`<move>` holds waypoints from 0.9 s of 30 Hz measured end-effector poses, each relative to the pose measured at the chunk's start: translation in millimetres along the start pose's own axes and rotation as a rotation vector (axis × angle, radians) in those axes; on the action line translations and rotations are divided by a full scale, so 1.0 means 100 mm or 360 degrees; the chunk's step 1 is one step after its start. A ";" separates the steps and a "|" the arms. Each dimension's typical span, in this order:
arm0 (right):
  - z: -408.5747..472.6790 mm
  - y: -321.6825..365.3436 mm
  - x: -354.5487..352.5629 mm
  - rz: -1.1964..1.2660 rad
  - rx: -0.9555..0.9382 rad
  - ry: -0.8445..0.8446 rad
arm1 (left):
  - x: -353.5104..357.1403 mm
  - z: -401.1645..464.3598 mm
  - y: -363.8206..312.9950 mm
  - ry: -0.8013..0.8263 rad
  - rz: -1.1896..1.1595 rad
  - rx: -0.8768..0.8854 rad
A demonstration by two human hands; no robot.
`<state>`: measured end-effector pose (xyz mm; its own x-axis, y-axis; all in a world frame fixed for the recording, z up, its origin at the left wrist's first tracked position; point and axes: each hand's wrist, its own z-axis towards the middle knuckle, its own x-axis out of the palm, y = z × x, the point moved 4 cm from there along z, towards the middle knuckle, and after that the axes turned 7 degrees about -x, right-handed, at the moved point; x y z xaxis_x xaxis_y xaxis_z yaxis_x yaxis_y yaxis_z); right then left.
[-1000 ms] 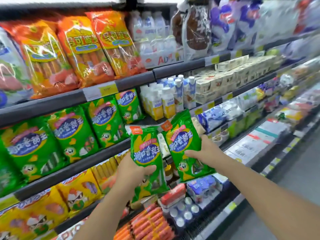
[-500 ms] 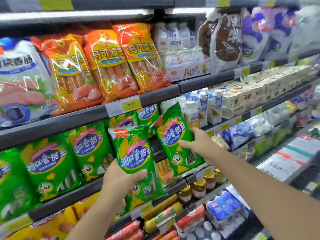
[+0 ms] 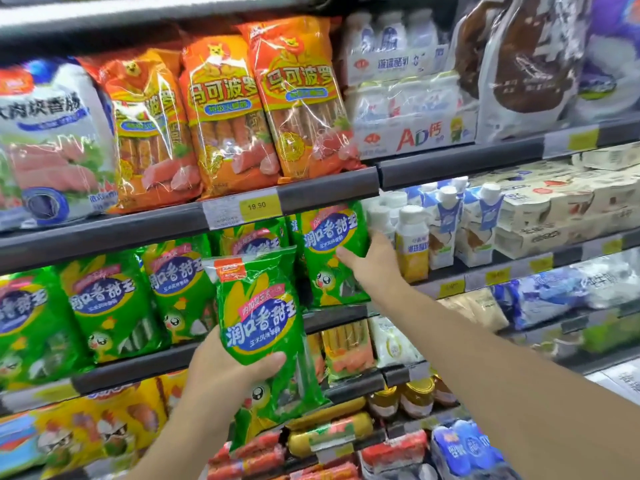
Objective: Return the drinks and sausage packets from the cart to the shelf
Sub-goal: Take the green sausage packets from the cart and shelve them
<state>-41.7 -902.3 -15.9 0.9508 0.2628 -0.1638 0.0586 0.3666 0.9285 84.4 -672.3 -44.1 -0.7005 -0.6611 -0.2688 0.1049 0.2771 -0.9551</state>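
Stocked shelves fill the frame; a green sausage packet at centre is gripped by the left hand, while the right hand's fingers clasp another green packet standing on the shelf.

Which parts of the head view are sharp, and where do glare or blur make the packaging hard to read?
Head view: the green sausage packet gripped by the left hand is sharpest, its print readable; glare streaks cross the orange sausage packets on the shelf above; the packet at the right hand is slightly soft; the frame's far right and bottom edges smear, and the shelf edges bow from the wide lens.
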 end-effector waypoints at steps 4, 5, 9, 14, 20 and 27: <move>0.13 -0.07 0.16 0.0174 0.0043 0.0013 | 0.10 -0.17 0.02 -0.0080 -0.0035 -0.0057; 0.15 -0.08 0.20 0.0191 0.0049 0.0016 | 0.11 -0.21 0.03 -0.0104 -0.0027 -0.0066; 0.24 -0.18 0.24 0.0200 0.0100 0.0084 | 0.16 -0.30 0.07 -0.0163 0.0017 -0.0101; 0.30 -0.23 0.31 0.0013 0.0040 0.0193 | 0.15 -0.30 0.06 -0.0202 0.0045 -0.0112; 0.27 -0.12 0.36 -0.0422 -0.0258 0.0251 | 0.15 -0.23 0.01 -0.0144 0.0029 -0.0103; 0.00 -0.26 0.49 -0.0859 -0.0489 0.0417 | 0.15 -0.11 0.02 -0.0045 0.0008 -0.0078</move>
<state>2.9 -899.2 -48.5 0.7049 0.1651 -0.6898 0.3789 0.7345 0.5630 66.8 -673.9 -48.6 -0.6798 -0.6787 -0.2779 0.0733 0.3141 -0.9465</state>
